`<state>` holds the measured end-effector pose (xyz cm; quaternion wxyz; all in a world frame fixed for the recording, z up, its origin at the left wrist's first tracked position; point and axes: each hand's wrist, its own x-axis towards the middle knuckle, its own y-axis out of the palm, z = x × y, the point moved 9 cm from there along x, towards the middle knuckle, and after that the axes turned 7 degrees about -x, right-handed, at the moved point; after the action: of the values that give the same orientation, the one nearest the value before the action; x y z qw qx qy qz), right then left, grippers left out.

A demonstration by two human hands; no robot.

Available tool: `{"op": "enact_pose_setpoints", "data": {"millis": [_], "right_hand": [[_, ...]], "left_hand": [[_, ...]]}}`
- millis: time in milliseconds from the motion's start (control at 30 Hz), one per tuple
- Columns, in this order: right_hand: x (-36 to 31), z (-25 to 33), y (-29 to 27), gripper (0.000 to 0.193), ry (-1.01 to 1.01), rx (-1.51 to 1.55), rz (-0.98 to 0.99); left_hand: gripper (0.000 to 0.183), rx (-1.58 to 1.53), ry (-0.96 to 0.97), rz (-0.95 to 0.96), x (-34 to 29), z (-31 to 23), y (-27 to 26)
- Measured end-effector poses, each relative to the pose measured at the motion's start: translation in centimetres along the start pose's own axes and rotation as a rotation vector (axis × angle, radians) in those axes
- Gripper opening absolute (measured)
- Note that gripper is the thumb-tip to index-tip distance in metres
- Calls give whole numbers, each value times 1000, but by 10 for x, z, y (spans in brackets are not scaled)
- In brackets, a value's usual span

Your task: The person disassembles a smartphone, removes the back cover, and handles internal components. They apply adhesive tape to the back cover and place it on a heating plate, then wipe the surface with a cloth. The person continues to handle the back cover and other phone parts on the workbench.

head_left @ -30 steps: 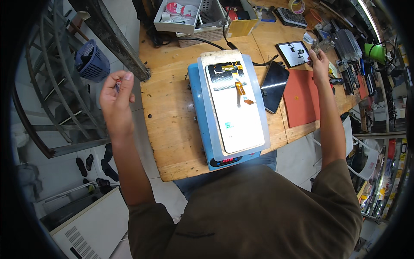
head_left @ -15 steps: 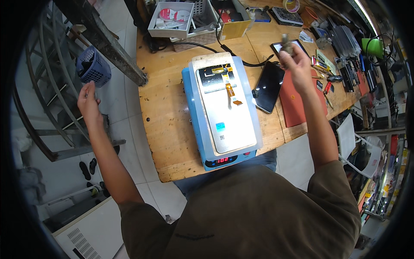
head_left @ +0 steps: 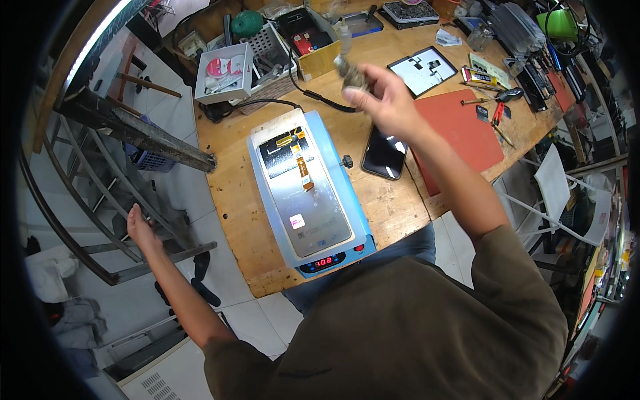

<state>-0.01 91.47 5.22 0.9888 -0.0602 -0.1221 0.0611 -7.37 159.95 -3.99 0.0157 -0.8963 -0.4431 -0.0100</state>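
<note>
On the wooden bench sits a blue heating plate (head_left: 343, 193) with a lit red display at its front. A phone screen panel (head_left: 319, 217) lies on it, back side up, with an orange ribbon cable (head_left: 305, 175). My right hand (head_left: 387, 100) is raised beyond the black phone (head_left: 385, 157), its fingers closed round a crumpled grey-brown wad (head_left: 352, 73), perhaps a rag. Out past the bench's left edge is my left hand (head_left: 142, 230), near the metal railing. Its fingers are drawn together; whether they hold something small is unclear.
A red mat (head_left: 467, 143) lies right of the phone, with screwdrivers and pliers (head_left: 498, 113) beside it. Behind it is a white tray (head_left: 423, 70) with small dark parts. Boxes (head_left: 223, 73) and a clear bottle (head_left: 344, 37) stand at the back. A dark metal post (head_left: 153, 137) rises at the left.
The view has shifted. My right hand has moved left with the wad, from over the white tray to its left. My left hand is lower, away from the blue basket.
</note>
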Motion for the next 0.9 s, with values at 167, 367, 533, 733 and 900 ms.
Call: {"op": "enact_pose_setpoints", "data": {"millis": [167,367,533,733,900], "right_hand": [[56,-31,-77,51,-33,-202,-188],[93,-67,-192,65,64,-371,-425],[87,-75,-268,57,62,-436,-470],[55,-80,-346,41,119,-501,-629],[29,-88,-371,26,125,-471,-700]], "left_hand": [[14,-38,60,270,-81,-42,56],[11,-116,35,526,-182,-75,130],[13,-174,-56,671,-236,-87,175],[14,-82,-70,923,-282,-98,213],[11,-152,-38,966,-294,-104,226]]}}
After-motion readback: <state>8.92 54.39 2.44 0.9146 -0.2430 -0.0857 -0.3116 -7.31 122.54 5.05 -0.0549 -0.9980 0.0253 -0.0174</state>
